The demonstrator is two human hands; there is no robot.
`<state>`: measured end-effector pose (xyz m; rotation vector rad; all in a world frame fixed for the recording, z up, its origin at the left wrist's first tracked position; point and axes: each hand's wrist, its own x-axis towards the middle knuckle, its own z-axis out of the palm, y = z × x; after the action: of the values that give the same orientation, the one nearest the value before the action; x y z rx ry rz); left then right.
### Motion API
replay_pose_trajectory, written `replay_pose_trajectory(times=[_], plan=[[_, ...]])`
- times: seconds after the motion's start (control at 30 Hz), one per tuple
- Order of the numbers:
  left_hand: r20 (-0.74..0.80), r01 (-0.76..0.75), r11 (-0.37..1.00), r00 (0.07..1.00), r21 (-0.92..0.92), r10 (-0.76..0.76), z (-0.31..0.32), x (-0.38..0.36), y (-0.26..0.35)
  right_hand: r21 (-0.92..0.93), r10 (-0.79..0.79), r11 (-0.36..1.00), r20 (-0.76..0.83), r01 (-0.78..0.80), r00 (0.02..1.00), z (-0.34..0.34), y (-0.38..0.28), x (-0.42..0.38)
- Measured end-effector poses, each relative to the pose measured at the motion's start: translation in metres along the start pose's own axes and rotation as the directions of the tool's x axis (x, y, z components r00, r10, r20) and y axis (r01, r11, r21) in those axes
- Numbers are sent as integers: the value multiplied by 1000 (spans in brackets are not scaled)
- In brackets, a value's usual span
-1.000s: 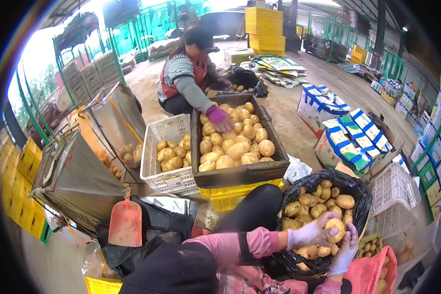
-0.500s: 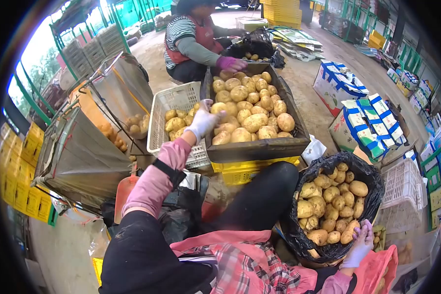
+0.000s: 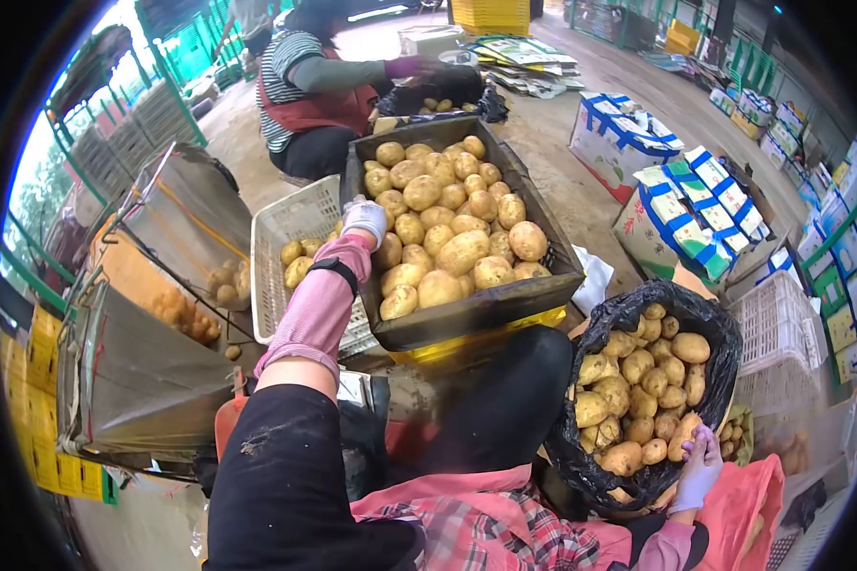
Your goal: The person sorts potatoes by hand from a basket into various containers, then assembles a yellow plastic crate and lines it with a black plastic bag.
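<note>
My left hand (image 3: 365, 220), in a pale glove, is at the left rim of a dark box (image 3: 481, 324) heaped with potatoes (image 3: 463, 251). Its fingers look curled, but whatever they may hold is hidden. Low on the right, my right hand (image 3: 701, 468), gloved too, has its fingertips closed on the end of a long potato (image 3: 684, 436). That potato lies at the near edge of a bag lined with black plastic (image 3: 567, 447), full of more potatoes. A white plastic basket (image 3: 274, 238) with some potatoes stands left of the box.
Beneath the dark box shows a yellow crate (image 3: 486, 340). A co-worker (image 3: 319, 86) sits beyond it by another black bag (image 3: 493, 103). Printed cartons (image 3: 628, 143) and a white crate (image 3: 781, 333) stand at right. Mesh-sided frames (image 3: 152, 352) with potatoes stand at left.
My left hand has gone from between the basket and the box to the box's left rim. My right fingers now press against the long potato. The view has tilted; the co-worker's arm has moved back.
</note>
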<state>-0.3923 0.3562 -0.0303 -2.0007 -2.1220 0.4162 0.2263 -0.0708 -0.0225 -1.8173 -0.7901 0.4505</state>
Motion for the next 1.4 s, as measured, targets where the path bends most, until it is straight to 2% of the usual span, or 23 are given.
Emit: replay_pose_trajectory(times=[0.03,0.13,0.2,0.27,0.33,0.4,0.47,0.53,0.57,0.6,0.63,0.7,0.73,0.8,0.87,0.97,1.1,1.2,1.23,1.27,1.33,1.37,1.4], plan=[[58,-6,998,998,70,2,-4,0,2,-3,-4,1000,-3,4,1000,2,0,1],[203,-4,977,978,-214,49,-49,-20,-14,53,-18,998,6,17,1000,-6,-5,2],[237,-183,980,952,-73,195,-45,-16,-12,2,-72,997,-11,72,997,-16,-16,9],[76,-84,970,992,-229,104,-39,-32,6,172,-61,983,-9,62,998,-30,-15,27],[-387,-393,792,896,-466,217,-21,-68,26,218,-15,976,-1,15,1000,-36,-54,30],[-388,-429,728,890,-535,239,-39,-138,51,115,-88,990,2,87,996,-50,-61,49],[-575,-434,858,790,-276,214,-25,-190,67,80,-105,991,8,104,994,-53,-61,74],[-457,-266,877,887,-400,61,-6,-216,80,57,-149,988,47,146,988,-46,-68,87],[-524,-232,875,851,-426,-29,-5,-220,89,170,-79,983,63,67,995,-38,-66,91],[-732,-305,907,681,-291,-6,-4,-220,100,239,-138,965,96,112,986,-22,-58,94],[-571,-268,879,821,-393,-6,-22,-223,108,232,-114,970,185,69,976,-8,-60,87],[-517,-152,865,845,-479,-138,-19,-222,108,-207,-185,930,449,303,874,9,-53,73],[-492,-191,814,861,-549,-131,-24,-222,103,-193,-356,844,495,500,793,26,-55,61],[-461,-171,808,877,-563,-136,-13,-217,101,-300,-147,852,651,429,745,34,-48,50],[-638,-251,800,744,-545,-201,-19,-231,92,-268,-125,824,774,499,621,37,-21,62],[-630,-174,729,656,-661,-415,-15,-263,82,-219,-37,917,785,333,619,46,-11,75],[-320,-2,436,683,-900,-657,80,-304,47,-183,-92,910,786,373,612,56,-21,75],[174,270,182,891,-945,-419,112,-302,6,-242,-77,890,755,386,651,37,-63,59],[9,92,456,984,-885,-180,177,-275,-6,-213,-100,908,728,362,679,34,-79,59],[134,150,61,968,-987,-214,158,-271,-1,-177,-122,923,708,343,696,35,-94,59],[449,260,-631,879,-731,-158,79,-267,7,-197,-203,875,679,441,706,35,-135,54],[608,417,-722,794,-552,-6,78,-249,8,-209,-188,878,675,430,714,40,-160,46],[587,453,-717,806,-530,75,61,-244,10,-217,-188,876,669,431,719,45,-174,41]])
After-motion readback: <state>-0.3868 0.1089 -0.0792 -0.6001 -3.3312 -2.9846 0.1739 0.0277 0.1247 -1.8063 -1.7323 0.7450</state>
